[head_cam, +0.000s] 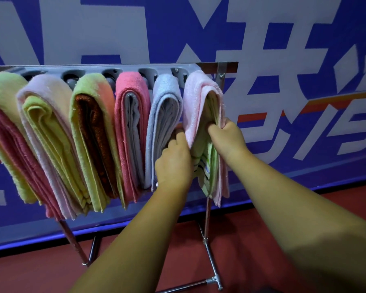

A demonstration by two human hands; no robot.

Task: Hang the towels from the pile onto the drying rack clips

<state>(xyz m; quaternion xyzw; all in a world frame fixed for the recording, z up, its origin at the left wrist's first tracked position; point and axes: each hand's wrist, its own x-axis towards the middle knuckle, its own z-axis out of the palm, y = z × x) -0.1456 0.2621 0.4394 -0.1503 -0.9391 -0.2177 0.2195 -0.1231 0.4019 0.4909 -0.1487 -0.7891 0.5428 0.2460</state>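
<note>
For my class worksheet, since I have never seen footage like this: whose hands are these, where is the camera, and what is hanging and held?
There is no machine here. This single picture comes from a camera worn on a person's head, looking forward and down at their own bare hands. In front stands a metal drying rack with a grey clip bar along the top. Six folded towel bundles hang from it, side by side. The left hand and the right hand both grip the bundle furthest right: a pale pink towel wrapped around a green striped towel. Behind is a blue and white wall, and below is a red floor. No pile of towels shows in this view.
</note>
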